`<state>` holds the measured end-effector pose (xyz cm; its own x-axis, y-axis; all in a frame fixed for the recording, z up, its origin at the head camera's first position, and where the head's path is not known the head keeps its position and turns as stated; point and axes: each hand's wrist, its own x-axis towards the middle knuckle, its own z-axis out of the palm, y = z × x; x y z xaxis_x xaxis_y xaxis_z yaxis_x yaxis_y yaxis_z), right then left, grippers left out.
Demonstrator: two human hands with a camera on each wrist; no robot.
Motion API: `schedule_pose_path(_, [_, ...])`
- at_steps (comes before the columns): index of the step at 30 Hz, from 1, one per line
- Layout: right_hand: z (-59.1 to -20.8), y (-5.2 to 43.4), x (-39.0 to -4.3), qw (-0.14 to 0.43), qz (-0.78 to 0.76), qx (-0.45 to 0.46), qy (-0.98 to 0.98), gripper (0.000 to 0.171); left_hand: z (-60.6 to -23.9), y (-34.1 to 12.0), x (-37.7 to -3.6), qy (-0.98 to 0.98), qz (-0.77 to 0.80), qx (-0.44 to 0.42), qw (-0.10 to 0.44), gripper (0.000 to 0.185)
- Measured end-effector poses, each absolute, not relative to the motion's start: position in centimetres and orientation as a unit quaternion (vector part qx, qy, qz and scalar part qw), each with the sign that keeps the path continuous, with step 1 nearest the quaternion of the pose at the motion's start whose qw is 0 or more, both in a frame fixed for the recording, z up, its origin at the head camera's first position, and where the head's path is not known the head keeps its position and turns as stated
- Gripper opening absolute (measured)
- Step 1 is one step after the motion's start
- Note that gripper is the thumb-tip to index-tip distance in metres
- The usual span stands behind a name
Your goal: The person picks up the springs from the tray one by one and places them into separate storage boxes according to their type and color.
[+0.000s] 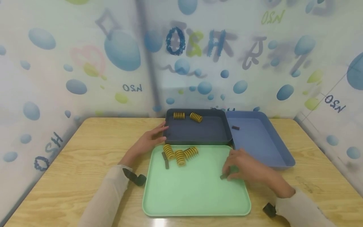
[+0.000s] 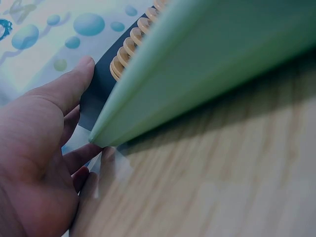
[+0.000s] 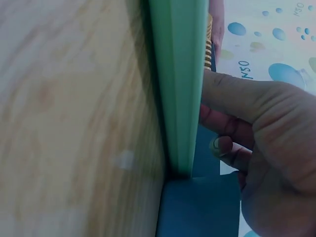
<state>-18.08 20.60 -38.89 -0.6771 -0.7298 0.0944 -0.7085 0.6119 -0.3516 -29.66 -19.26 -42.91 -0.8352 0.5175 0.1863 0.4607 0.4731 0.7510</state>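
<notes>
Pinching small dark piece (image 1: 222, 177) with right hand (image 1: 244, 164) at right of green tray (image 1: 195, 192); touching dark tray (image 1: 199, 130) behind it with left hand (image 1: 148, 141) loosely spread, gripping nothing.

We see a pale green tray (image 1: 195, 198), a dark navy tray (image 1: 201, 130), a slate-blue tray (image 1: 256, 142), golden-yellow springs (image 1: 180, 157) and a small dark-grey piece (image 1: 222, 177). The table (image 1: 65, 164) shows light wood grain, the sleeves (image 1: 105, 195) look cream, and blue and lime blobs (image 1: 122, 52) pattern our whitish wall covering (image 1: 65, 19).

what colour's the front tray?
The front tray is light green; head view shows it best.
</notes>
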Motion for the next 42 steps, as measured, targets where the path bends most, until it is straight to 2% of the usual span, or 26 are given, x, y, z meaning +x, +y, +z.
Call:
schedule_pose_path(6, [-38.8,19.5,-17.5,0.023,-0.2,-0.438,0.876,0.019,-42.8,-19.3,-29.6,0.859,0.424,0.283,0.038,0.055])
schedule_pose_path(12, [-39.3,18.4,-17.1,0.087,-0.292,-0.426,0.852,0.02,-42.7,-19.2,-29.5,0.858,0.428,0.283,0.037,0.055])
schedule_pose_path(21, [-41.1,17.9,-17.1,0.115,-0.42,-0.422,0.795,0.023,-42.6,-19.1,-29.6,0.857,0.429,0.285,0.038,0.054])
schedule_pose_path(27, [-41.8,18.2,-17.5,0.148,-0.456,-0.413,0.774,0.028,-42.4,-19.0,-29.6,0.854,0.434,0.285,0.04,0.054])
schedule_pose_path(33, [-41.8,18.3,-17.6,0.19,-0.453,-0.362,0.792,0.03,-42.3,-19.0,-29.5,0.854,0.433,0.286,0.039,0.055])
schedule_pose_path(42, [-42.0,18.1,-17.5,0.178,-0.458,-0.381,0.783,0.018,-42.6,-19.2,-29.5,0.853,0.431,0.293,0.03,0.054])
